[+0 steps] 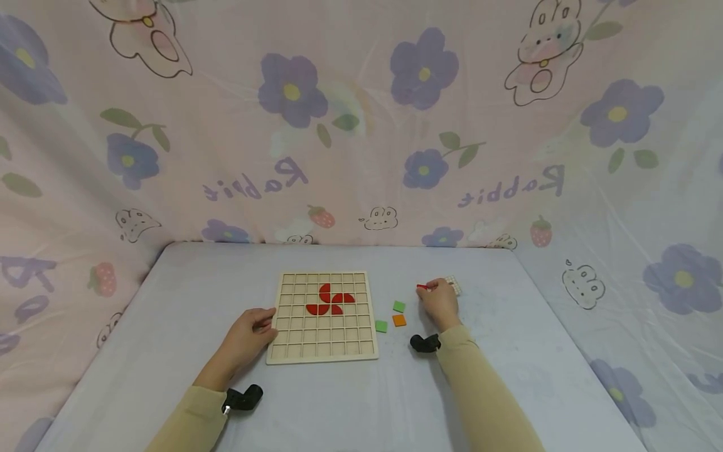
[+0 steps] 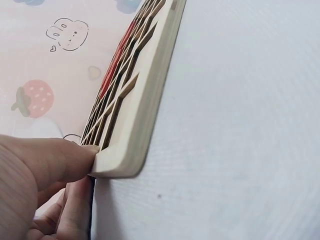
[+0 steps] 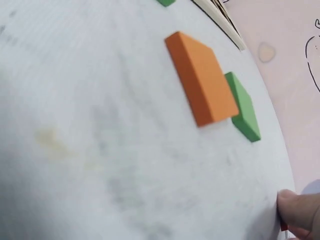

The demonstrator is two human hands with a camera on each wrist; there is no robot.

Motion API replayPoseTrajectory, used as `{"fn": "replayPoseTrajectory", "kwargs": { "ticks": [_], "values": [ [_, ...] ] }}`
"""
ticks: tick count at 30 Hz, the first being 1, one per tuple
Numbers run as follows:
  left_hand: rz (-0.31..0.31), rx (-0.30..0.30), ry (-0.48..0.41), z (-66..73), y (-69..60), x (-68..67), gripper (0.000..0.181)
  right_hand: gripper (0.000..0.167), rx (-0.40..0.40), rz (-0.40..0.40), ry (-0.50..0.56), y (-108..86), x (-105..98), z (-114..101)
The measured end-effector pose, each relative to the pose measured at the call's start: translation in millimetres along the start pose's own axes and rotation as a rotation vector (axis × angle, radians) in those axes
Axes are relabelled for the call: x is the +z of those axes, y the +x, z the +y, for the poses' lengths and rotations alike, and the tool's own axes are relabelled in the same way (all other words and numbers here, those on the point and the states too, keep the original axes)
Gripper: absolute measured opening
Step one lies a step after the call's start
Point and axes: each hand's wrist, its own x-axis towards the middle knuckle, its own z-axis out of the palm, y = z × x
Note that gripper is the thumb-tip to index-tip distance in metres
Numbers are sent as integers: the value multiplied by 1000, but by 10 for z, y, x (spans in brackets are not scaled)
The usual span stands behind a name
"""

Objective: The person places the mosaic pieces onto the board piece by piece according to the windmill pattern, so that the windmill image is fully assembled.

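A square wooden grid board (image 1: 322, 358) lies on the table, with several red quarter-round pieces (image 1: 342, 298) in cells near its middle. At the board's left edge, my left hand (image 1: 243, 339) grips the rim between thumb and fingers; the left wrist view shows the thumb (image 2: 65, 159) over the wooden frame (image 2: 132, 145). To the right of the board, my right hand (image 1: 440, 304) pinches a small red piece (image 1: 421, 287), mostly covered by the fingers. Only a thumb tip (image 3: 292, 202) and a sliver of red show in the right wrist view.
Between board and right hand lie an orange square tile (image 1: 399, 320) and two green tiles, one farther back (image 1: 399, 306) and one beside the board (image 1: 381, 326). A small pale gridded piece (image 1: 454, 285) sits just behind the right hand. A patterned curtain (image 1: 361, 125) hangs behind the table.
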Motion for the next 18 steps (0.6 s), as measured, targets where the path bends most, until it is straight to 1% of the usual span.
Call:
{"fn": "replayPoseTrajectory", "kwargs": {
  "ticks": [4, 11, 18],
  "values": [
    [-2, 0, -1, 4, 2, -6, 51, 33, -10, 7, -18, -16, 4, -21],
    [-4, 7, -4, 7, -2, -10, 51, 30, -23, 11, -5, -13, 17, -38],
    [-5, -8, -17, -15, 17, 10, 51, 30, -46, 6, -59, -24, 53, -38]
  ]
}}
